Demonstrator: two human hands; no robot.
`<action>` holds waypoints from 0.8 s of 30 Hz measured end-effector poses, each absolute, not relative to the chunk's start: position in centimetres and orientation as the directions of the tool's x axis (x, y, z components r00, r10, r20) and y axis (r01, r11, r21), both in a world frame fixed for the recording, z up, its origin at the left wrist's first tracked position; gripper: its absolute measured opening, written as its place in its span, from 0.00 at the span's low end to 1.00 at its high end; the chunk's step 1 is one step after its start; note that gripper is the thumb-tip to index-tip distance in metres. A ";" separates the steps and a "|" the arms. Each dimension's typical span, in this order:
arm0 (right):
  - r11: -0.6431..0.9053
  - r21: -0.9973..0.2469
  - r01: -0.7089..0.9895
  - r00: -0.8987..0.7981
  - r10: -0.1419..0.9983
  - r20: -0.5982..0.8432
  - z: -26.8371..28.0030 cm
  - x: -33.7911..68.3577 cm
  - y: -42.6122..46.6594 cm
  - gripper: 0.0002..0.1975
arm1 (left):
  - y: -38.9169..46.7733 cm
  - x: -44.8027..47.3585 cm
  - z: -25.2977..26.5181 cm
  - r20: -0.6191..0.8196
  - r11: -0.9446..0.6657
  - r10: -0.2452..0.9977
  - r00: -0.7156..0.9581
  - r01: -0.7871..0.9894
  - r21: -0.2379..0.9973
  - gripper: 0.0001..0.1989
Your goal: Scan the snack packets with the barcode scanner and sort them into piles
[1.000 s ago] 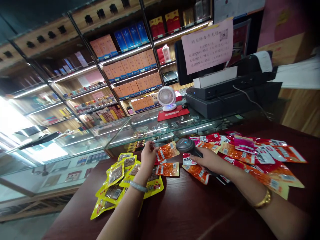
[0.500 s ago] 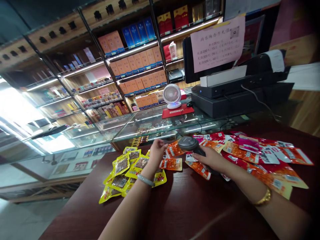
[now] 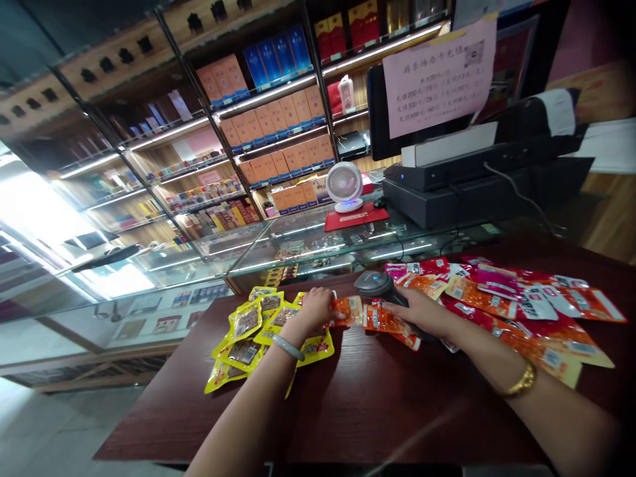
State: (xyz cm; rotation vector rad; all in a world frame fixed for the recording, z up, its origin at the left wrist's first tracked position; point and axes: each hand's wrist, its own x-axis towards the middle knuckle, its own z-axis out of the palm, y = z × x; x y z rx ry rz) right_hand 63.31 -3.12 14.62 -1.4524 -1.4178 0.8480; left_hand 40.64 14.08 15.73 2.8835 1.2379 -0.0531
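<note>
My right hand point(image 3: 421, 311) is wrapped round the handle of a dark barcode scanner point(image 3: 375, 285), whose head points left over the table. At the left, my left hand point(image 3: 318, 310) has its fingers curled down on the end of an orange snack packet point(image 3: 350, 309). A second orange packet point(image 3: 380, 319) lies just below the scanner, partly hidden by my right fingers. Beside and under my left wrist is a pile of yellow snack packets point(image 3: 246, 354). Right of my right hand spreads a heap of orange, red and pink packets point(image 3: 517, 301).
Behind the dark red table point(image 3: 308, 424) runs a glass display counter point(image 3: 318, 255) with a small white fan point(image 3: 344, 185) on a red mat. A monitor with a pink paper sign point(image 3: 440, 76) and a black cash drawer point(image 3: 462, 195) stand at the back right. Stocked shelves line the wall.
My left hand has come down and its fingers have closed on an orange packet. An orange packet now lies closer under the scanner. My right hand keeps the scanner almost in place.
</note>
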 end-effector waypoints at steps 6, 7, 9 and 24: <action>0.067 -0.927 0.369 0.071 0.992 0.100 14.4 62.9 -3.1 0.16 | 14.3 39.8 16.6 0.016 -0.512 0.854 0.521 0.833 0.211 0.22; 0.064 -0.928 0.366 0.063 0.994 0.094 14.4 62.8 -3.1 0.16 | 14.3 39.7 16.6 0.022 -0.521 0.847 0.530 0.824 0.223 0.22; 0.057 -0.931 0.361 0.052 0.995 0.081 14.3 62.6 -3.2 0.16 | 14.1 39.7 16.4 0.036 -0.535 0.839 0.543 0.811 0.237 0.22; 0.051 -0.922 0.384 0.065 0.995 0.082 14.6 63.0 -3.0 0.21 | 14.5 43.9 13.7 0.037 -0.479 0.686 0.727 0.412 0.775 0.16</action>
